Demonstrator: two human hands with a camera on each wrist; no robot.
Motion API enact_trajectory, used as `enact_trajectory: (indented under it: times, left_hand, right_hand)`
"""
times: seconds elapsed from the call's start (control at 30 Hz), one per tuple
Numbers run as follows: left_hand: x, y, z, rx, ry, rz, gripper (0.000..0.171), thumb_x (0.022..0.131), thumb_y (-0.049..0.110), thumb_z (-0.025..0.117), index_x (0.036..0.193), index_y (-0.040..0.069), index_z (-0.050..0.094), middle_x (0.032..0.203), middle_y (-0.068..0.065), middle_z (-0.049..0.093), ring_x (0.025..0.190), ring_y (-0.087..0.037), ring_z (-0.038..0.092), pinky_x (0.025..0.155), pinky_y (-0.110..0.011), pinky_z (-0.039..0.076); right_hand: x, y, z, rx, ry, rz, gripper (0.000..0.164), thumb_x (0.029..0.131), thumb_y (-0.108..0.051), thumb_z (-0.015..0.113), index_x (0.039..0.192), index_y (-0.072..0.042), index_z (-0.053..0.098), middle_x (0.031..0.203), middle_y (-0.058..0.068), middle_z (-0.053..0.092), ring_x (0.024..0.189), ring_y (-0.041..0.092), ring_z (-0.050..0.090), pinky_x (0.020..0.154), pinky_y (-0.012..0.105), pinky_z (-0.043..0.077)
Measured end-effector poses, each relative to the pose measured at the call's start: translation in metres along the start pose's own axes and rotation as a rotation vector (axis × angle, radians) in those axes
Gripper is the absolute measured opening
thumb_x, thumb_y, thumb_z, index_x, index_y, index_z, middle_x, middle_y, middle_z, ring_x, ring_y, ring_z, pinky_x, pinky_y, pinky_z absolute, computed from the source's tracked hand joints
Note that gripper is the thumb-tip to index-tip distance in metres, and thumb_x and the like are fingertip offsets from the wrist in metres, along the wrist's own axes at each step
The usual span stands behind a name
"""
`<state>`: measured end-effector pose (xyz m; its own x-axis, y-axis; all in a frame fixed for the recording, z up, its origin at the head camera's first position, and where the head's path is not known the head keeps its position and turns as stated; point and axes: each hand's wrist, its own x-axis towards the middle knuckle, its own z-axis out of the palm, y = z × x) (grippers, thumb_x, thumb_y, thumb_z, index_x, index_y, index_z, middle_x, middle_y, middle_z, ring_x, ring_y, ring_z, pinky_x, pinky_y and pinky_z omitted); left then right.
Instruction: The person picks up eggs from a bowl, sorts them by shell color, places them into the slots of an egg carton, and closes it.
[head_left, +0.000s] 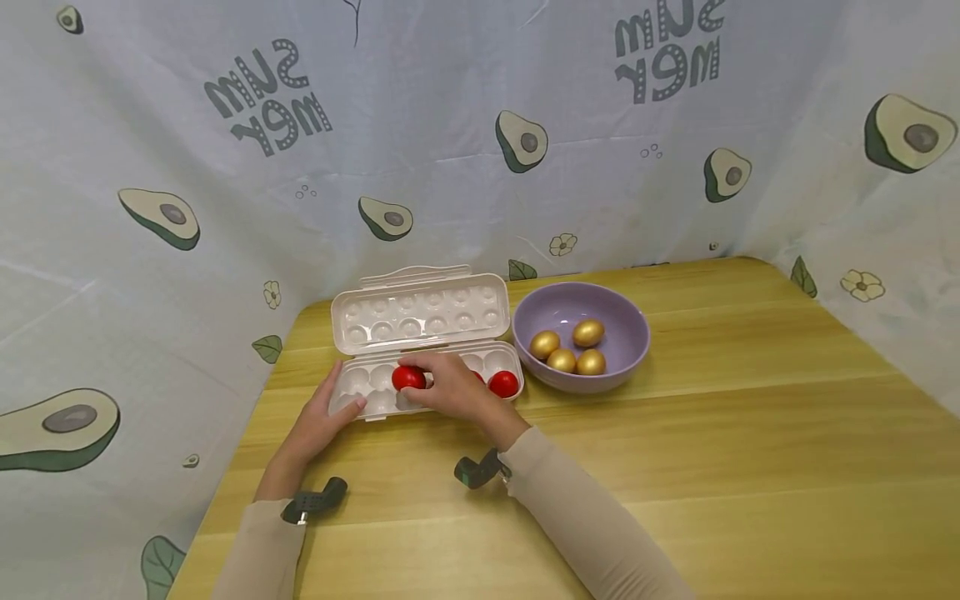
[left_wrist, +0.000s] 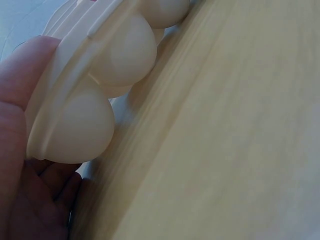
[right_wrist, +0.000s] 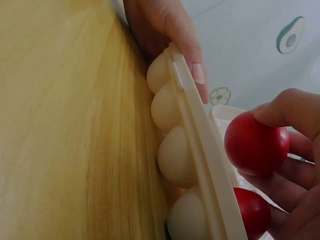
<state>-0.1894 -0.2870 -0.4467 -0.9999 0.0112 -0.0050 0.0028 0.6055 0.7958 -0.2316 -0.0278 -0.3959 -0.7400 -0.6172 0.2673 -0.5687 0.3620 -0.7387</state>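
A cream plastic egg carton point(head_left: 352, 382) lies with its lid point(head_left: 420, 313) folded back. My left hand point(head_left: 311, 425) grips the carton's left end, thumb point(left_wrist: 30, 65) over the rim and fingers at its underside. Between thumb and fingers, my right hand point(head_left: 450, 387) pinches a red egg point(right_wrist: 256, 144) just above the carton's cups. Another red egg point(head_left: 503, 383) sits in a cup at the carton's right end. Beside it, one more red egg point(right_wrist: 252, 212) is partly hidden, by my right hand in the head view and by the rim in the right wrist view.
Right of the carton stands a purple bowl point(head_left: 637, 340) with several gold eggs point(head_left: 588, 333) inside. Both rest on a wood-grain table point(head_left: 735, 450). Behind the table hangs a curtain point(head_left: 450, 108) printed with avocados.
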Motion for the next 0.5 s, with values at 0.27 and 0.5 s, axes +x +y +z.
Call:
enact_trajectory:
  times: [0.27,0.5]
  left_hand:
    - [0.0004,0.0006,0.0002,0.001,-0.003,0.002,0.090,0.091,0.046,0.061,0.157,0.016,0.007,0.160,-0.019,0.009,0.144,-0.043,0.009,0.113,-0.061,0.011]
    - [0.0001,0.0016,0.0002,-0.003,-0.001,0.017,0.090,0.091,0.044,0.061,0.157,0.014,0.007,0.160,-0.020,0.010,0.144,-0.043,0.011,0.114,-0.061,0.012]
  right_hand:
    - [-0.0015,-0.0013,0.0015,-0.043,-0.046,0.034,0.046,0.088,-0.021,0.069,0.131,-0.008,0.060,0.121,0.004,0.064,0.097,0.014,0.059,0.083,0.019,0.051]
    - [-0.0009,-0.0001,0.0026,-0.085,-0.080,0.024,0.042,0.088,-0.021,0.070,0.128,-0.009,0.063,0.110,0.001,0.065,0.091,0.013,0.057,0.080,0.019,0.049]
